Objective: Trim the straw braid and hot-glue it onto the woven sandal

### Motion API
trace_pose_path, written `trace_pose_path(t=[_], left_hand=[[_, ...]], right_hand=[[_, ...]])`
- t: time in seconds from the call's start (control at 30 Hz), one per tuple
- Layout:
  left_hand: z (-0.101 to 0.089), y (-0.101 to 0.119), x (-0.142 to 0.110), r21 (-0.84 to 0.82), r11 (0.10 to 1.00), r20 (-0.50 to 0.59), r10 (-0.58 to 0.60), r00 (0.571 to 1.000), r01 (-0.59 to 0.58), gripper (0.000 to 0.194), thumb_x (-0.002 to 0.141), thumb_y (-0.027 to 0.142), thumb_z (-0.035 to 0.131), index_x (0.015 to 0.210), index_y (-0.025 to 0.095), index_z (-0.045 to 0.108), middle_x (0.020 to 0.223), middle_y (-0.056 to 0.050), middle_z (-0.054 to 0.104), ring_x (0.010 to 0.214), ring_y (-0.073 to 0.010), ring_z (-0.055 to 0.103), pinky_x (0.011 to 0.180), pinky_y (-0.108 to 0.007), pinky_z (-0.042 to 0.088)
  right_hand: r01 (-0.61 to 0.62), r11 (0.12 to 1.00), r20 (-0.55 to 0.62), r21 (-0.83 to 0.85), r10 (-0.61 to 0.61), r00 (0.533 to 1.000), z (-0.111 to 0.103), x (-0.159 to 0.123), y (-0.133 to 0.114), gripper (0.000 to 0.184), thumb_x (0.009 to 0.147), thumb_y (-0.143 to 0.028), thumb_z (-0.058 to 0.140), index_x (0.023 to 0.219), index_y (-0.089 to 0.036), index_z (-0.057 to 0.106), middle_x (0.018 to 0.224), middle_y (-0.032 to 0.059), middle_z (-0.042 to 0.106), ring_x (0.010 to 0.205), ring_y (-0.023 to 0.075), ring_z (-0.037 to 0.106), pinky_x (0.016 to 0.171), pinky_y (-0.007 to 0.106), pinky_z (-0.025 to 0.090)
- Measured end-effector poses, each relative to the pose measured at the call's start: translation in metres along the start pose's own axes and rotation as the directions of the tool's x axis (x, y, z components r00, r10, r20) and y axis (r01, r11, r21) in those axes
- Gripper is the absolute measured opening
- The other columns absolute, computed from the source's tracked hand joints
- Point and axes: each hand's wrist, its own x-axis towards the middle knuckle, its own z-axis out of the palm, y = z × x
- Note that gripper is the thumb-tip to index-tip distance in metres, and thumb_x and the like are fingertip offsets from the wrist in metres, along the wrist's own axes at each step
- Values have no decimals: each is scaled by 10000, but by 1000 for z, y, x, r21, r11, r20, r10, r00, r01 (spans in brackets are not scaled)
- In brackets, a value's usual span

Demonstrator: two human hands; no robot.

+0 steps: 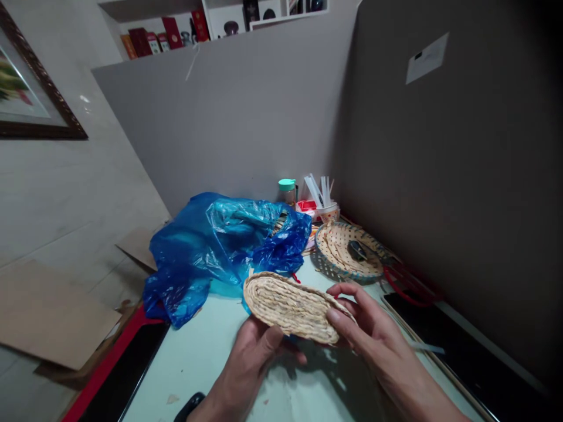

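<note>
A flat oval mat woven from pale straw is held tilted above the light tabletop. My left hand grips its near lower edge from underneath, thumb on top. My right hand pinches its right end, fingers curled over the rim. Both hands are closed on the mat.
A crumpled blue plastic bag lies just behind the mat. A round woven basket with a dark object in it stands at the back right, beside a green-capped jar and a cup of white sticks. Grey partitions wall the back and right. Cardboard lies on the floor at left.
</note>
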Motion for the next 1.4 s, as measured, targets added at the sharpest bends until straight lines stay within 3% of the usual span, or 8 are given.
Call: trace_pose_path(t=[0.1, 0.2, 0.43, 0.73, 0.97, 1.17, 1.3, 1.4], left_hand=[[-2, 2, 0, -124, 992, 83, -1, 997, 11, 468, 858, 501, 798, 1185, 177, 715, 1107, -133, 760, 835, -215, 721, 672, -308, 600], [-8, 1, 1, -145, 989, 50, -13, 999, 20, 426, 910, 505, 741, 1158, 159, 719, 1095, -134, 754, 860, -209, 713, 676, -287, 589], [-9, 2, -1, -172, 982, 29, -78, 997, 81, 367, 968, 474, 676, 1112, 141, 727, 993, -109, 751, 824, -189, 708, 633, -250, 579], [-8, 2, 0, -167, 974, 57, -148, 987, 156, 325, 983, 428, 663, 1083, 128, 738, 919, -101, 741, 749, -174, 685, 589, -242, 556], [-7, 0, -3, -170, 959, 92, -216, 972, 229, 320, 992, 404, 642, 1105, 127, 756, 940, -115, 745, 727, -171, 662, 618, -262, 559], [-4, 1, -5, -255, 929, 50, -264, 963, 268, 284, 937, 363, 726, 1117, 150, 779, 969, -117, 770, 895, -235, 729, 831, -334, 586], [-5, 1, -3, -364, 902, -112, -289, 951, 231, 271, 755, 312, 886, 950, 141, 804, 915, -94, 786, 978, -273, 729, 966, -389, 562], [-5, 2, -3, -396, 888, -201, -333, 921, 235, 303, 614, 265, 955, 851, 152, 805, 853, -71, 788, 980, -290, 732, 996, -414, 555]], right_hand=[[51, 991, 109, -127, -37, 993, 0, -5, 2, 399, 965, -626, 597, 1147, -271, 580, 912, 22, 721, 729, 215, 718, 648, 343, 639], [135, 965, 180, -224, -95, 979, -2, -8, 1, 340, 993, -592, 563, 1151, -293, 594, 948, 26, 747, 825, 238, 750, 665, 326, 651], [47, 963, 274, -266, 29, 961, -6, -7, 5, 356, 1017, -619, 514, 1152, -291, 539, 959, 2, 757, 806, 196, 741, 743, 291, 632], [267, 796, 218, -543, -174, 960, -10, -15, -17, 490, 1028, -569, 507, 1389, -269, 645, 1246, 89, 761, 1097, 282, 745, 851, 373, 643], [139, 870, 156, -473, -72, 985, -11, -2, -9, 457, 1021, -608, 463, 1129, -253, 729, 1106, 71, 778, 995, 263, 734, 848, 350, 593], [165, 878, 191, -450, -86, 978, -13, 1, -5, 348, 1053, -544, 464, 1030, -264, 670, 1003, 13, 741, 960, 202, 704, 843, 311, 519], [253, 879, 232, -403, -169, 958, -10, -2, -9, 267, 1039, -474, 520, 1098, -269, 681, 1093, 16, 749, 1038, 182, 702, 905, 296, 529], [297, 881, 157, -368, -256, 954, -8, -3, -7, 158, 970, -406, 642, 961, -252, 678, 939, -1, 740, 889, 153, 707, 797, 247, 555]])
